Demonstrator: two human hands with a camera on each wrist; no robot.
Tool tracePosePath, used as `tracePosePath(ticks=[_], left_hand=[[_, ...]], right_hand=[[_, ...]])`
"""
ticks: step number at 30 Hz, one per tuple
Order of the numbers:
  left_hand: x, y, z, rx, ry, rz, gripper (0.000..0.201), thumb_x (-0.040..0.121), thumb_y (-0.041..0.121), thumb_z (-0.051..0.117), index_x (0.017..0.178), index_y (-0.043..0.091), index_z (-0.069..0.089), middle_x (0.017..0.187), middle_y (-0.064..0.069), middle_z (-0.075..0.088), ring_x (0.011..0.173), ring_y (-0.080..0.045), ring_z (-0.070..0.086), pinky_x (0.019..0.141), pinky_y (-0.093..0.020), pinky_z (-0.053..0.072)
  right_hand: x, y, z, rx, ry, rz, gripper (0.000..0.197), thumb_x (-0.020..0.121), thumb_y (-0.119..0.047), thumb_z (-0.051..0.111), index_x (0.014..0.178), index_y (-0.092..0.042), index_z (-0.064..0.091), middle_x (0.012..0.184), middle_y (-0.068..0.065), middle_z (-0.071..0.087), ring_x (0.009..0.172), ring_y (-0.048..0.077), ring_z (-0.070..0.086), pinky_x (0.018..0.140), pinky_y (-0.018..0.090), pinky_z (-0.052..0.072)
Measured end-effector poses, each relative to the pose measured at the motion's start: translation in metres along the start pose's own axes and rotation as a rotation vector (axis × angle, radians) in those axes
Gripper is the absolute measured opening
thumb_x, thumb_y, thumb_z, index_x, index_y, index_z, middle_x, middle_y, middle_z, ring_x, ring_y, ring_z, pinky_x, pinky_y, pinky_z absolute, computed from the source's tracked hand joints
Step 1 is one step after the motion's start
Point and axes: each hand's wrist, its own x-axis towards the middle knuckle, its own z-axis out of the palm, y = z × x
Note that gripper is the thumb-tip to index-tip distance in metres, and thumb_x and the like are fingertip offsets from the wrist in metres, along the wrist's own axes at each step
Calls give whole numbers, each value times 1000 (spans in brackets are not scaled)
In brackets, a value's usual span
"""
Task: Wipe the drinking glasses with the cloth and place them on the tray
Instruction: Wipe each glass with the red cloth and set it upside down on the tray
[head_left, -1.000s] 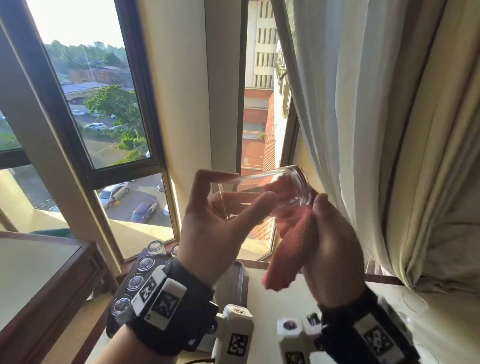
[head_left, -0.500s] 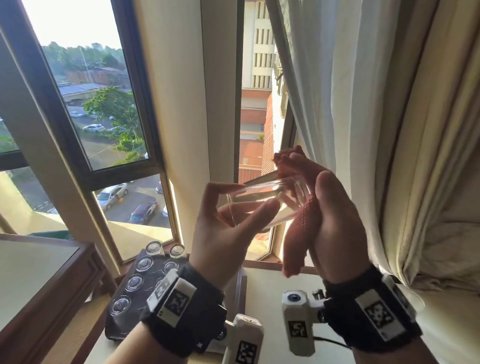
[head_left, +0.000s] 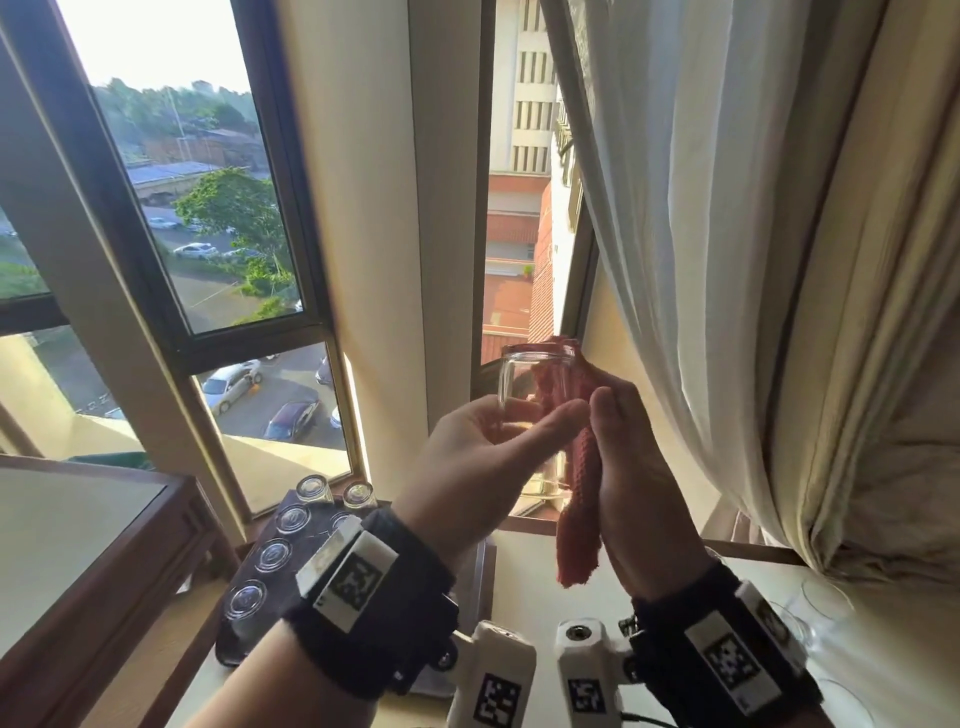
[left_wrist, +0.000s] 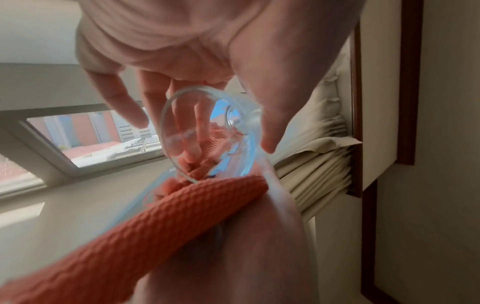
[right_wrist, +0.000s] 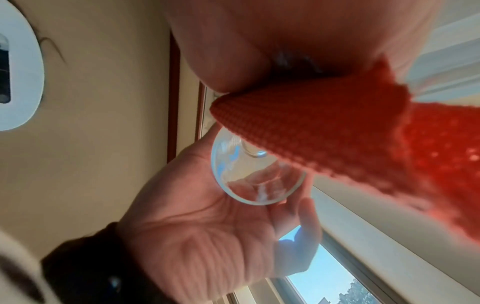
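Two raised hands: left hand (head_left: 470, 457) grips glass (head_left: 524, 384) (upright), right hand (head_left: 639, 467) clutches cloth (head_left: 579, 499).

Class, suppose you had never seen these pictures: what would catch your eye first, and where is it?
First, the red cloth, gripped by the right hand at centre and pressed against a clear drinking glass that the left hand holds up before the window. Next, the dark tray of glasses at lower left.
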Motion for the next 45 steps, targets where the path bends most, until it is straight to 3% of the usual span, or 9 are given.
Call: tracePosePath(ticks=[5, 9, 15, 21, 26, 31, 35, 41, 45], left_hand=[[4, 16, -3, -322, 10, -110, 55, 88, 58, 66, 108, 8, 75, 105, -12, 81, 99, -21, 79, 97, -36, 58], [3, 32, -3, -605, -8, -155, 59, 83, 60, 66, 113, 9, 69, 108, -14, 80, 94, -21, 80, 97, -34, 58], [-1, 39, 6, -695, -96, -94, 71, 88, 64, 66, 126, 4, 68, 121, -21, 74, 102, -24, 75, 100, -38, 58], [-7, 44, 11, -381, -82, 142, 30, 92, 54, 65, 88, 26, 76, 97, -8, 70, 90, -14, 70, 93, -35, 52], [-4, 31, 3, -285, -91, 128, 52, 81, 44, 83, 117, 9, 69, 88, -4, 75, 72, -11, 74, 63, -23, 57], [-2, 27, -4, -130, -208, 166, 41, 81, 38, 81, 111, 11, 72, 89, -3, 79, 82, -18, 78, 72, -24, 59], [1, 25, -6, -202, -365, 121, 11, 90, 31, 81, 97, 23, 78, 96, -4, 78, 88, -18, 76, 78, -26, 58], [2, 15, -6, -500, -389, 75, 34, 81, 42, 79, 98, 13, 81, 102, -12, 75, 93, -22, 74, 88, -34, 60], [10, 16, -2, -334, -169, 23, 48, 87, 51, 79, 101, 5, 79, 104, -15, 75, 96, -23, 72, 98, -42, 51]], right_hand=[[-17, -4, -2, -238, 64, -262, 35, 101, -26, 44, 134, -30, 55, 108, -4, 57, 93, 6, 65, 76, 10, 50], [-24, -8, -4, -330, 272, -552, 36, 93, -1, 67, 123, -14, 51, 84, -12, 64, 62, 10, 68, 52, 30, 57], [-21, -9, -6, -744, 371, -913, 31, 88, -7, 76, 115, -17, 66, 111, -6, 72, 81, 27, 61, 74, 26, 46], [-16, -16, 0, -800, 214, -732, 34, 100, -27, 57, 131, -15, 65, 96, -14, 64, 77, 19, 57, 74, 22, 43], [-31, 10, 3, -923, -64, -562, 65, 90, -29, 69, 147, -19, 40, 121, -3, 66, 88, 11, 60, 73, 23, 57], [-36, 21, 13, -927, 24, -484, 54, 84, -15, 75, 128, -25, 46, 96, -6, 68, 74, 15, 64, 68, 16, 53], [-36, 5, 16, -667, 116, -444, 51, 88, -11, 67, 132, -21, 44, 73, -10, 63, 61, -1, 61, 65, 2, 48], [-43, -31, 12, 283, -239, 139, 43, 89, 4, 69, 129, -3, 53, 52, 11, 56, 33, 19, 49, 36, 22, 41], [-33, -21, 7, -454, -125, -269, 68, 93, -1, 68, 151, -19, 39, 91, -2, 73, 63, 4, 67, 57, 9, 50]])
